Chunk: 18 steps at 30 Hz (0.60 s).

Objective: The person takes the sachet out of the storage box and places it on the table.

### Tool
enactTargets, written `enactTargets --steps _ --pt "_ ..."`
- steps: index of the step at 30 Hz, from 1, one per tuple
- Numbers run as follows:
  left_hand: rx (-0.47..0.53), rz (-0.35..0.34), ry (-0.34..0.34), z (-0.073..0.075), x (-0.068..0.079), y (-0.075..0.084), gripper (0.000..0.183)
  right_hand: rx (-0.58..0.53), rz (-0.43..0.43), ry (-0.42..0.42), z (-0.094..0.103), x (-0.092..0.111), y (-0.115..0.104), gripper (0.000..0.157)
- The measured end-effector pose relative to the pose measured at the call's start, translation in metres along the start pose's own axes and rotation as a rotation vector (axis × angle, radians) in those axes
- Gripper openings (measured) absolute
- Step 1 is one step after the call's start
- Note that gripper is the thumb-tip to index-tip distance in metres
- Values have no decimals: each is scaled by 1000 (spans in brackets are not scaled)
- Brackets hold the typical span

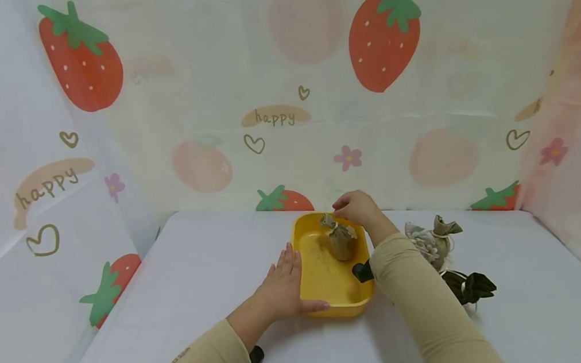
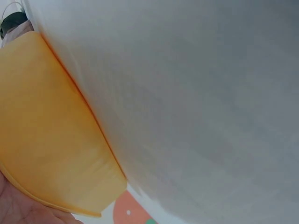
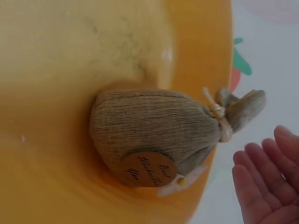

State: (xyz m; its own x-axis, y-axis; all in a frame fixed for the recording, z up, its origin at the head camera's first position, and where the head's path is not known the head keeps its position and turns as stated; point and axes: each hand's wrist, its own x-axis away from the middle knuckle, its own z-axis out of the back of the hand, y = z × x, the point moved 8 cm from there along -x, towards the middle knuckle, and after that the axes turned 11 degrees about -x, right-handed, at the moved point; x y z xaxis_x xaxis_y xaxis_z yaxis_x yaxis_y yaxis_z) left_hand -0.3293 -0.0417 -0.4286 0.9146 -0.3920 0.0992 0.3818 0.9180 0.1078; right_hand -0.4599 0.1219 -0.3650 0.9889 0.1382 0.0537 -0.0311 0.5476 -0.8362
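Note:
A yellow plastic basin [image 1: 326, 288] stands on the white table. Inside it, towards the far right corner, a small olive cloth sachet [image 1: 341, 246] leans on the wall, its neck tied with cord. A round brown tag [image 3: 148, 169] and a pale flower show on it in the right wrist view. My left hand [image 1: 281, 290] lies along the basin's left wall, fingers straight, thumb at the near rim. Over the far right rim is my right hand [image 1: 359, 208], fingers loosely bent, beside the sachet's tied top and with nothing in its grasp.
Right of the basin, partly behind my right sleeve [image 1: 425, 302], lie a dark sachet [image 1: 473, 289], another olive sachet [image 1: 444, 237] and a greyish one [image 1: 420, 240]. A strawberry-print curtain [image 1: 289, 164] rises behind the table's far edge.

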Motion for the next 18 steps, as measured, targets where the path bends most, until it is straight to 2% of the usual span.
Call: enactTargets --steps 5,10,14,18 --pt "-11 -3 3 -2 -1 0 126 -9 -11 -22 -8 -5 6 26" --pt "-14 -8 6 -2 -1 1 126 1 16 -61 -16 -10 14 26" --pt "-22 -12 11 0 0 1 126 24 49 -80 -22 -10 14 26" --pt "-22 -14 12 0 0 0 126 31 40 -80 -23 -10 13 29"
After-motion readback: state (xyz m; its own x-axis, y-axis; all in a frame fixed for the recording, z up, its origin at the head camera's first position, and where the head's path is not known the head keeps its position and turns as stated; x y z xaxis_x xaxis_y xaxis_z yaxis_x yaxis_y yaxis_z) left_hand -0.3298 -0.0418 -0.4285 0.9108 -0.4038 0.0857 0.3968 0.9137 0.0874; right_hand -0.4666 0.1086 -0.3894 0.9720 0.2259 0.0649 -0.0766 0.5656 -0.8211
